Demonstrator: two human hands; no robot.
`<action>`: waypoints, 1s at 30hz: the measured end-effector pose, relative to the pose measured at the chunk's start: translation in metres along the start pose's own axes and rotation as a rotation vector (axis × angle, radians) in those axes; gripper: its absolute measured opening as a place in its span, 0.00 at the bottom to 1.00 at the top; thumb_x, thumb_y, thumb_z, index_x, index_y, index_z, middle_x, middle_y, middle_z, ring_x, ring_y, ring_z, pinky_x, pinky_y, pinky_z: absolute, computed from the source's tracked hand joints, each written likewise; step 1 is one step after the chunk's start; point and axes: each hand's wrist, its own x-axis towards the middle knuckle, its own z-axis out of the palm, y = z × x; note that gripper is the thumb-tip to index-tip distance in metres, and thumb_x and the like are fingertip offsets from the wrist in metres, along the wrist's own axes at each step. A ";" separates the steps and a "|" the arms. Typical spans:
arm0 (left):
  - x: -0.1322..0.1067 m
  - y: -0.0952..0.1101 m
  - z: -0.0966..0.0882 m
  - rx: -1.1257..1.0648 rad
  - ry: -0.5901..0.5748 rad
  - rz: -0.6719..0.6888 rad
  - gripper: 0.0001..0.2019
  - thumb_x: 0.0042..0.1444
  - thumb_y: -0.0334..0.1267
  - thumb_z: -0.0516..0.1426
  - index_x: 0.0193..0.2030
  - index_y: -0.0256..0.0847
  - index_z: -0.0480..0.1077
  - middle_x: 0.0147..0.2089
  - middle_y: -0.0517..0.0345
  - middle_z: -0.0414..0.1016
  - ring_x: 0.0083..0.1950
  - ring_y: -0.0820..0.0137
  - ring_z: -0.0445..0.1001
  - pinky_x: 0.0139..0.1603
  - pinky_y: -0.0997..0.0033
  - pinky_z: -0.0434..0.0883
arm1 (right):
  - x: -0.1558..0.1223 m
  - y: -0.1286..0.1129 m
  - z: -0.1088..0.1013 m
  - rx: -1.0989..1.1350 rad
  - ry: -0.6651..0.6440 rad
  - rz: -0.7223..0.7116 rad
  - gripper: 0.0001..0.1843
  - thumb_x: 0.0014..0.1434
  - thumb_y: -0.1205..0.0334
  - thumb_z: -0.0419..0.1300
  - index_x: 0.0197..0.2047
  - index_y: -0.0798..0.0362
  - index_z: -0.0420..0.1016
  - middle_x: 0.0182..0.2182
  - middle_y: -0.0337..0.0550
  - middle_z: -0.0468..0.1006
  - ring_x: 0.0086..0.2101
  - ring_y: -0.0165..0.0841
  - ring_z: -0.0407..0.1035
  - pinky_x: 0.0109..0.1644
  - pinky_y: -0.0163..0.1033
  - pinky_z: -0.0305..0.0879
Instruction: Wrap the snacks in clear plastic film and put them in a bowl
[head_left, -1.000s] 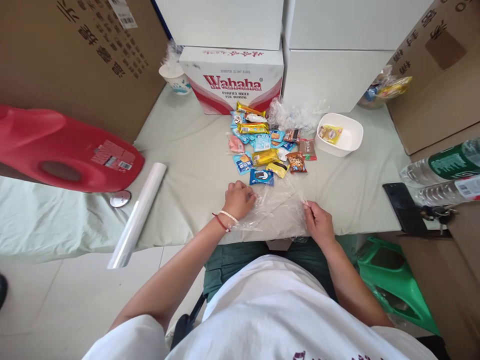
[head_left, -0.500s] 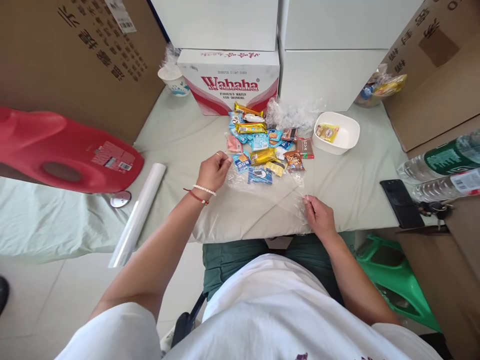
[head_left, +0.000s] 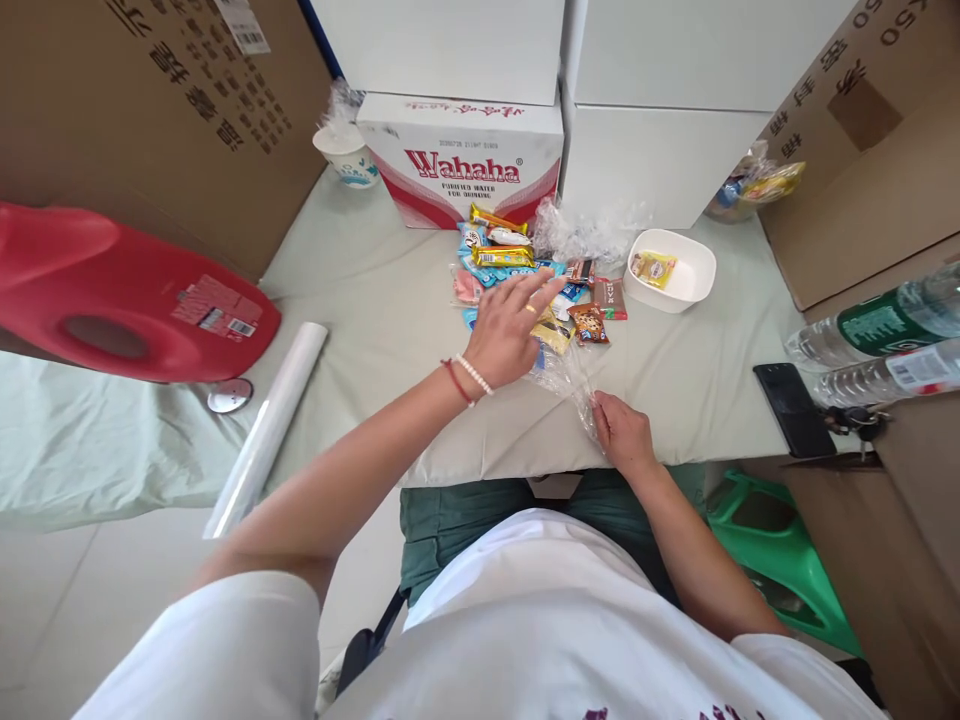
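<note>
My left hand (head_left: 510, 328) reaches over the pile of wrapped snacks (head_left: 504, 256), fingers outstretched and somewhat apart. It hides part of the pile, and I see nothing held in it. Closer to the table's front edge, my right hand (head_left: 624, 432) pinches a piece of thin, crinkled clear plastic film (head_left: 571, 385). The film runs from those fingers toward the snacks and partly under my left hand. A brown snack packet (head_left: 609, 298) and a cookie packet (head_left: 589, 324) lie at the pile's right side.
A white bowl (head_left: 703, 275) holds a yellow packet (head_left: 652, 268). Crumpled clear plastic (head_left: 592, 232) lies behind. Left are a clear roll (head_left: 274, 425) and a red jug (head_left: 142, 300); right, a phone (head_left: 793, 408), keys and bottles (head_left: 870, 330). A Wahaha carton (head_left: 461, 165) stands at the back.
My left hand has let go of the film's left side and moved right, over the snacks. The film, stretched between both hands before, is now bunched toward my right hand.
</note>
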 end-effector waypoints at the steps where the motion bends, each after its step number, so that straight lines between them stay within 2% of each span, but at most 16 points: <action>1: 0.010 -0.002 0.005 0.015 -0.020 0.039 0.31 0.62 0.33 0.53 0.74 0.47 0.62 0.77 0.50 0.60 0.78 0.50 0.52 0.76 0.40 0.47 | 0.000 0.000 0.000 0.002 -0.007 -0.002 0.27 0.75 0.47 0.43 0.51 0.50 0.80 0.44 0.52 0.86 0.42 0.41 0.80 0.44 0.42 0.75; 3: 0.027 -0.003 0.011 0.031 -0.100 0.113 0.24 0.61 0.31 0.54 0.63 0.49 0.73 0.74 0.54 0.65 0.81 0.50 0.47 0.78 0.34 0.37 | 0.000 0.001 -0.002 0.016 -0.008 -0.003 0.27 0.75 0.47 0.44 0.51 0.51 0.80 0.45 0.53 0.86 0.43 0.41 0.80 0.45 0.42 0.75; 4: 0.032 -0.001 0.010 0.035 -0.145 0.142 0.19 0.62 0.31 0.54 0.56 0.48 0.77 0.70 0.54 0.70 0.81 0.50 0.47 0.78 0.32 0.35 | 0.000 0.001 -0.004 0.031 0.000 0.002 0.27 0.75 0.46 0.44 0.51 0.51 0.80 0.45 0.54 0.86 0.43 0.42 0.80 0.46 0.43 0.75; 5: 0.034 0.001 0.007 0.039 -0.191 0.164 0.15 0.64 0.31 0.53 0.48 0.47 0.79 0.65 0.53 0.74 0.81 0.52 0.49 0.78 0.31 0.35 | 0.001 0.000 -0.006 0.049 0.013 0.014 0.27 0.75 0.46 0.44 0.50 0.51 0.80 0.45 0.54 0.85 0.42 0.42 0.80 0.46 0.43 0.75; 7: 0.024 0.007 -0.004 0.047 -0.280 0.193 0.16 0.68 0.32 0.49 0.38 0.46 0.78 0.54 0.51 0.79 0.78 0.55 0.57 0.79 0.32 0.41 | 0.002 -0.001 -0.010 0.096 0.038 0.066 0.27 0.74 0.44 0.44 0.49 0.51 0.80 0.40 0.52 0.85 0.38 0.41 0.79 0.44 0.43 0.74; 9: -0.002 0.013 -0.017 0.044 -0.370 0.208 0.17 0.71 0.34 0.47 0.38 0.47 0.77 0.47 0.51 0.80 0.73 0.58 0.65 0.78 0.35 0.50 | 0.004 -0.002 -0.014 0.143 0.046 0.139 0.27 0.74 0.43 0.45 0.46 0.50 0.80 0.33 0.48 0.83 0.33 0.39 0.76 0.41 0.41 0.71; 11: -0.039 0.018 -0.030 0.039 -0.417 0.200 0.15 0.71 0.35 0.49 0.40 0.47 0.77 0.45 0.51 0.79 0.63 0.59 0.73 0.73 0.41 0.61 | 0.006 -0.003 -0.017 0.184 0.042 0.202 0.25 0.74 0.43 0.47 0.43 0.50 0.79 0.29 0.44 0.81 0.30 0.37 0.74 0.38 0.39 0.68; 13: -0.081 0.021 -0.037 0.070 -0.448 0.193 0.12 0.70 0.34 0.50 0.42 0.45 0.76 0.42 0.49 0.79 0.51 0.60 0.77 0.62 0.48 0.72 | 0.009 -0.003 -0.018 0.221 0.036 0.239 0.24 0.73 0.43 0.48 0.42 0.49 0.79 0.28 0.42 0.79 0.29 0.36 0.72 0.37 0.38 0.66; 15: -0.119 0.026 -0.038 0.133 -0.479 0.184 0.12 0.70 0.33 0.51 0.43 0.44 0.76 0.41 0.48 0.79 0.44 0.62 0.77 0.52 0.55 0.74 | 0.013 -0.002 -0.017 0.257 0.023 0.261 0.24 0.72 0.43 0.49 0.42 0.49 0.79 0.26 0.41 0.78 0.28 0.36 0.70 0.35 0.38 0.64; 17: -0.148 0.031 -0.035 0.160 -0.474 0.098 0.11 0.70 0.42 0.52 0.44 0.44 0.75 0.47 0.45 0.80 0.43 0.62 0.78 0.45 0.59 0.75 | 0.016 0.000 -0.016 0.287 0.001 0.277 0.23 0.72 0.43 0.50 0.41 0.49 0.78 0.24 0.39 0.76 0.26 0.35 0.69 0.33 0.37 0.62; 19: -0.165 0.035 -0.031 0.131 -0.430 -0.080 0.18 0.70 0.52 0.51 0.52 0.44 0.75 0.61 0.42 0.76 0.47 0.61 0.80 0.41 0.61 0.75 | 0.018 0.001 -0.015 0.304 -0.025 0.284 0.22 0.72 0.43 0.51 0.40 0.49 0.78 0.23 0.38 0.74 0.25 0.34 0.67 0.31 0.37 0.60; 21: -0.172 0.036 -0.028 0.082 -0.373 -0.307 0.24 0.72 0.54 0.44 0.61 0.46 0.72 0.70 0.43 0.70 0.54 0.59 0.81 0.43 0.62 0.77 | 0.019 0.002 -0.015 0.309 -0.053 0.286 0.21 0.71 0.44 0.52 0.39 0.49 0.77 0.22 0.36 0.73 0.24 0.33 0.66 0.30 0.36 0.58; 24: -0.169 0.036 -0.024 0.088 -0.366 -0.546 0.26 0.74 0.52 0.40 0.63 0.47 0.72 0.69 0.47 0.72 0.55 0.58 0.81 0.45 0.61 0.77 | 0.021 0.002 -0.018 0.302 -0.087 0.287 0.21 0.71 0.44 0.52 0.39 0.49 0.78 0.21 0.35 0.72 0.24 0.33 0.64 0.29 0.36 0.57; 27: -0.158 0.037 -0.019 0.223 -0.433 -0.574 0.24 0.72 0.53 0.44 0.55 0.46 0.77 0.68 0.45 0.74 0.46 0.56 0.83 0.37 0.60 0.75 | 0.020 0.001 -0.021 0.291 -0.104 0.288 0.22 0.71 0.44 0.52 0.39 0.50 0.78 0.21 0.35 0.72 0.24 0.33 0.64 0.29 0.36 0.56; 30: -0.141 0.040 -0.010 0.358 -0.414 -0.546 0.26 0.72 0.54 0.44 0.44 0.42 0.79 0.64 0.42 0.76 0.50 0.48 0.81 0.36 0.56 0.73 | 0.014 -0.001 -0.022 0.290 -0.108 0.293 0.22 0.72 0.44 0.51 0.40 0.50 0.78 0.23 0.36 0.72 0.25 0.32 0.65 0.31 0.36 0.56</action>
